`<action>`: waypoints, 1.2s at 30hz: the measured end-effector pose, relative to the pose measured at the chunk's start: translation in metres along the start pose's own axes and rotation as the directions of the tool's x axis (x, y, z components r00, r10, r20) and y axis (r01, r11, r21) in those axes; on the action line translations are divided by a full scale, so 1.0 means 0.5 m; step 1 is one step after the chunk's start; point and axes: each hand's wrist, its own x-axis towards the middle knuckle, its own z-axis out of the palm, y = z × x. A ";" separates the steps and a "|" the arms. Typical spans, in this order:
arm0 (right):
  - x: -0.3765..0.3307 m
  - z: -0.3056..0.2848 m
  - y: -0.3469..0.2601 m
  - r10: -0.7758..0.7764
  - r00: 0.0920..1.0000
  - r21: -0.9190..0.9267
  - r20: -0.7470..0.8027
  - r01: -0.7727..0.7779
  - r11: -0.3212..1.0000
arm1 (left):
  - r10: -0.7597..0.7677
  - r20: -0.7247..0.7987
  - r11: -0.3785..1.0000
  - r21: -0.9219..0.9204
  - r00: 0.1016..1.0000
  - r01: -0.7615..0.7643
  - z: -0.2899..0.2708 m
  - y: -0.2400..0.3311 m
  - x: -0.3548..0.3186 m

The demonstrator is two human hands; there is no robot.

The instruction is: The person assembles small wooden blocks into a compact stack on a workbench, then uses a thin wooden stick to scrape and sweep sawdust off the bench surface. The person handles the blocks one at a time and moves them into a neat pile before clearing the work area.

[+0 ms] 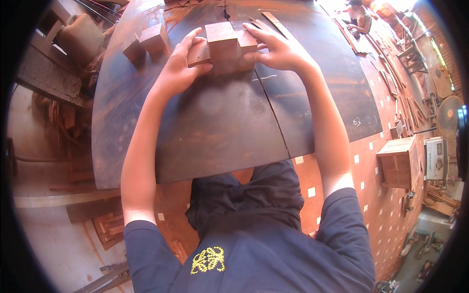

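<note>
On the far part of a dark tabletop [215, 122], several reddish-brown wooden blocks stand close together between my hands. The tallest block [221, 36] is in the middle. My left hand [181, 68] grips a left-hand block [198, 53], fingers along its far side and thumb at its near edge. My right hand [283, 50] clasps a smaller block [247, 41] on the right, thumb in front and fingers on top and behind. Whether the blocks are joined is unclear. Two more blocks, one lighter on top [153, 37] and one darker [133, 49], sit left of my left hand.
A straight dark groove runs along the tabletop toward me. Thin wood strips [275, 23] lie beyond my right hand. A plastic jug [80, 40] stands off the table's left side. To the right are a wooden cabinet [398, 163], a fan [450, 115] and another person [360, 22].
</note>
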 end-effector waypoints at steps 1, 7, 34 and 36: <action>0.009 -0.004 0.002 -0.020 1.000 0.019 0.013 0.020 1.000 | 0.002 0.005 0.999 0.032 1.000 -0.003 -0.006 -0.001 0.006; 0.007 -0.006 0.007 -0.036 0.999 -0.033 0.019 0.036 0.999 | 0.015 0.023 0.989 0.149 1.000 -0.018 -0.026 0.016 -0.002; -0.012 -0.018 -0.024 0.038 0.998 0.056 0.040 -0.041 0.998 | 0.055 -0.080 0.998 -0.028 0.995 -0.057 -0.013 0.015 -0.018; -0.001 -0.019 -0.017 -0.015 1.000 0.082 0.025 0.013 0.997 | 0.090 -0.088 0.996 -0.018 0.992 -0.092 -0.014 0.007 -0.015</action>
